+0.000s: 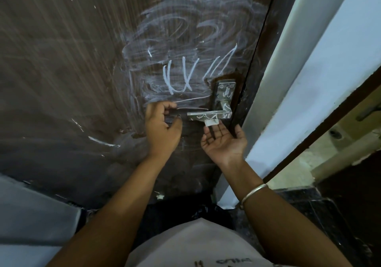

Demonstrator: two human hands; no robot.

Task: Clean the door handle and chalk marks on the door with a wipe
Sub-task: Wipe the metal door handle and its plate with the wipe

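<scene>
A dark brown door (72, 71) carries white chalk marks (181, 77) and a wide smeared chalk haze above them. The metal lever handle (212, 114) on its plate at the door's right edge has chalk scribbles on it too. My right hand (223, 141) is palm up just under the lever, its fingertips pressing a small white wipe (211, 122) against the lever's underside. My left hand (161, 128) rests against the door left of the lever's free end, fingers curled and holding nothing that I can see.
The dark door frame (257, 64) and a white wall edge (305, 81) stand right of the handle. Beyond them is another doorway with pale tiles (321, 155). Dark floor (185, 209) lies below, and a grey wall (31, 215) sits at lower left.
</scene>
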